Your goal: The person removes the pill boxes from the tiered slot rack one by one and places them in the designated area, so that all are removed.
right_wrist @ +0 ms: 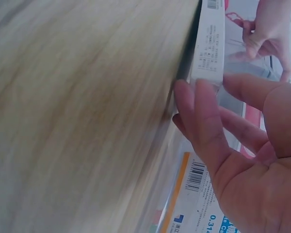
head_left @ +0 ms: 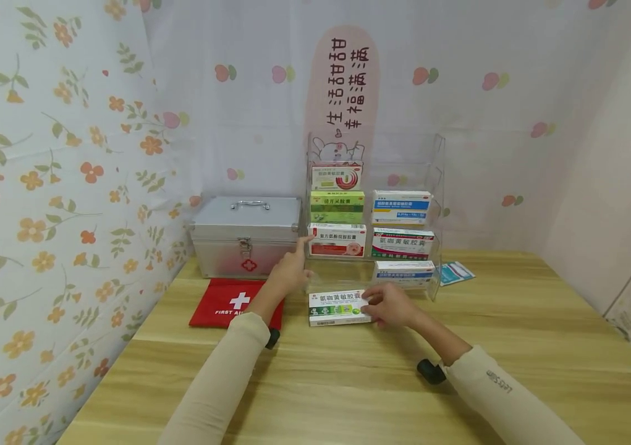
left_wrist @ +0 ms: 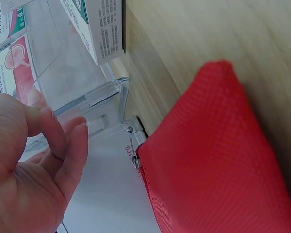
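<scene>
Wood-grain table [head_left: 315, 386], flowered cloth wall [head_left: 59, 207], right hand [head_left: 394, 305] pinching green-white carton [head_left: 333, 309]

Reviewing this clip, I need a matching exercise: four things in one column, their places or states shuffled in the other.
1. right hand
2. left hand
3. red pouch
4. yellow-green box

A. on the table, in front of the silver case
B. index fingertip at a red-and-white box
C. between two boxes in the clear rack's left column
D. pinching one end of a white-and-green box

Pairs: 1-D; 2-B; 3-A; 4-C
</scene>
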{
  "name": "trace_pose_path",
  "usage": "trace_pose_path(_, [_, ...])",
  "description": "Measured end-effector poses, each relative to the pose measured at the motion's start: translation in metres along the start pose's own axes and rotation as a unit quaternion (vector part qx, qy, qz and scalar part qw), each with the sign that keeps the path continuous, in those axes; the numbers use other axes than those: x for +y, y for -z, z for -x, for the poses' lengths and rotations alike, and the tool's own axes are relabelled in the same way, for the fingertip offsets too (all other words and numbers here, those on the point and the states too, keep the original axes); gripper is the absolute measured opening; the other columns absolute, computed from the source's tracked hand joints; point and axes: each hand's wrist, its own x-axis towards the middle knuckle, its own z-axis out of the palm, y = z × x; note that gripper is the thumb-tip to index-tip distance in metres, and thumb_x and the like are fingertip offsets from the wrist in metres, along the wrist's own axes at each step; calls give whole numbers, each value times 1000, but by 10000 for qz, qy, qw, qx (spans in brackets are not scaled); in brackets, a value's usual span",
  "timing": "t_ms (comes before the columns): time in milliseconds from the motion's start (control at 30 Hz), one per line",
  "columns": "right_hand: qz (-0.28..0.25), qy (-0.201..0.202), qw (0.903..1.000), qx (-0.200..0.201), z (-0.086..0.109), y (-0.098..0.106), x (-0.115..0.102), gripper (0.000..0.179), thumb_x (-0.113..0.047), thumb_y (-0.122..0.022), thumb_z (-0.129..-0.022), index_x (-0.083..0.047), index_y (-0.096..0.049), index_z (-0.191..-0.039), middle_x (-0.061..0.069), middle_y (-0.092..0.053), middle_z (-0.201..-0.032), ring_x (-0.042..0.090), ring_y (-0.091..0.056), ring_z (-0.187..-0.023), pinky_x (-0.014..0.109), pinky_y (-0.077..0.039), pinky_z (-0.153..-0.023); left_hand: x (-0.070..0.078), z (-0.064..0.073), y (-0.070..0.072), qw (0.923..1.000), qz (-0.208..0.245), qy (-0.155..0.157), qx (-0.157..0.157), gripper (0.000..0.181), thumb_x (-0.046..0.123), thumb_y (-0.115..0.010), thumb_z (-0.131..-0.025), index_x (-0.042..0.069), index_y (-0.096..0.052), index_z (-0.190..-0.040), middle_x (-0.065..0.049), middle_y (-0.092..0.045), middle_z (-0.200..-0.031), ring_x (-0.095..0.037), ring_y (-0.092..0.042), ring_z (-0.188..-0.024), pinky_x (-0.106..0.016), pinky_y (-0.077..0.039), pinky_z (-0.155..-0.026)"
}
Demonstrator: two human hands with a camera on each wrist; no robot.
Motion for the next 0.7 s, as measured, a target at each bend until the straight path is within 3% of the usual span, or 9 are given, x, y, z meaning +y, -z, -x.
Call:
trace_pose_path(167, [5,30,10000,-30,1,2,0,36,-3,-69,-90,8,-62,-123,22,-69,-107,19,-69,-71,36,-57,-57,-1,-1,-1,9998,-158,-62,56,92,10,-72,-91,36,-10,-153,-11,-56,-83,-24,-53,-66,-34,-47,-57])
trace_pose_path(367, [156,361,9990,-207,1,6,2,32,-1,-69,-88,10,-63,-118,22,-71,-104,19,-70,-76,33,-55,-57,1,0,2,9998,-135,-106,95,91,10,-72,-91,35,-11,-153,-10,-56,-77,-24,-53,-64,-34,-47,-58])
trace_pose_path(533, [350,601,9970,-325,2,8,3,32,-3,-72,-85,9,-64,-114,20,-72,-103,23,-69,-90,30,-54,-59,2,1,2,9999,-146,-75,52,90,11,-71,-91,34,-10,-153,-10,-54,-74,-23,-51,-61,-34,-47,-57])
trace_pose_path(700, [514,1016,9930,-311,3,9,9,37,-2,-74,-85,11,-62,-117,22,-71,-106,33,-69,-99,39,-56,-78,3,1,0,9996,-271,-29,88,90,12,-72,-91,34,-10,-153,-10,-55,-72,-22,-51,-59,-34,-46,-56])
